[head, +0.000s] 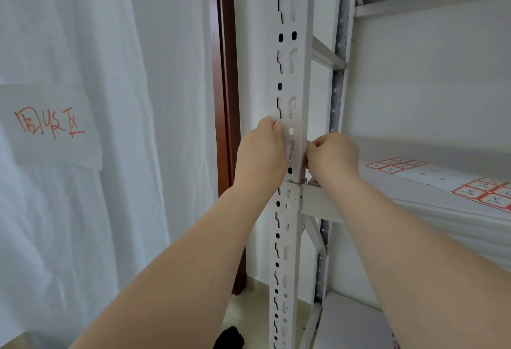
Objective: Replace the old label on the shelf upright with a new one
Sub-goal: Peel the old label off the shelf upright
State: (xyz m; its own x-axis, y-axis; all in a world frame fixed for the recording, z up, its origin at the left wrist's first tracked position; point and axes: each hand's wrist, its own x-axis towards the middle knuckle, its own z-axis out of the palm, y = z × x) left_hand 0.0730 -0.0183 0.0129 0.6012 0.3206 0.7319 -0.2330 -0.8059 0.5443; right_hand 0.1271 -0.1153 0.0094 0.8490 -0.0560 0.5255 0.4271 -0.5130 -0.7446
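The white perforated shelf upright [289,72] runs top to bottom through the middle of the head view. A pale label [294,138] lies across its front just above the beam joint, covering some holes. My left hand [261,155] grips the upright's left edge, its thumb pinching a red-edged corner of the label. My right hand [333,156] is at the upright's right edge, fingers curled and pinching the label's other side; its fingertips hide that edge. Two sheets of red-bordered labels [486,194] lie on the shelf board to the right.
A white shelf board [431,210] extends right from the beam [318,205], with another shelf above and one below. Left of the upright are a brown door frame [225,100], a white curtain and a paper with red handwriting [49,124]. A black object [229,337] lies on the floor.
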